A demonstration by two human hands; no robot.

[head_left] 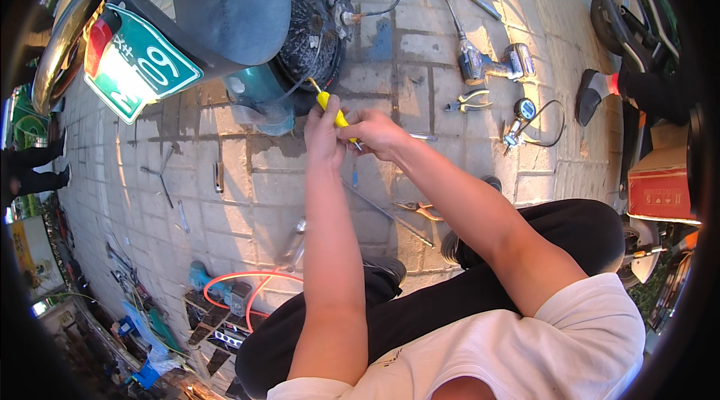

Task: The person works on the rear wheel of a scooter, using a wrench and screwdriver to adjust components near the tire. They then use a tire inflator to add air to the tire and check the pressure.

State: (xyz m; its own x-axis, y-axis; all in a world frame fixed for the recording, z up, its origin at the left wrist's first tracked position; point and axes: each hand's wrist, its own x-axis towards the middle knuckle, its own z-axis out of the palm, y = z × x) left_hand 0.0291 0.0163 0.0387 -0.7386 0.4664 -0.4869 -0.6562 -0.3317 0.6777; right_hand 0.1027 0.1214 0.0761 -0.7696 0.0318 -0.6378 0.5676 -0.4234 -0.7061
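Both of my hands meet in front of a scooter's wheel (pixel 311 51). They hold a slim tool with a bright yellow handle (pixel 341 118) and a brass-coloured tip that points at the wheel's lower edge. My left hand (pixel 325 136) has its fingers closed around the handle from the left. At its near end, my right hand (pixel 377 132) pinches the tool, and a short metal end shows below the fingers. What the tip touches is too small to tell. Just left of the tip, a bluish translucent container (pixel 262 111) sits under the scooter's mudguard (pixel 232 6).
A green licence plate (pixel 154 62) overhangs at left. On the paving lie a cordless driver (pixel 491 64), yellow pliers (pixel 471 101), a pressure gauge (pixel 524 110), orange-handled pliers (pixel 424 209) and a Y-shaped wrench (pixel 160 173). An orange hose (pixel 251 274) loops beside my left knee. People stand at both sides.
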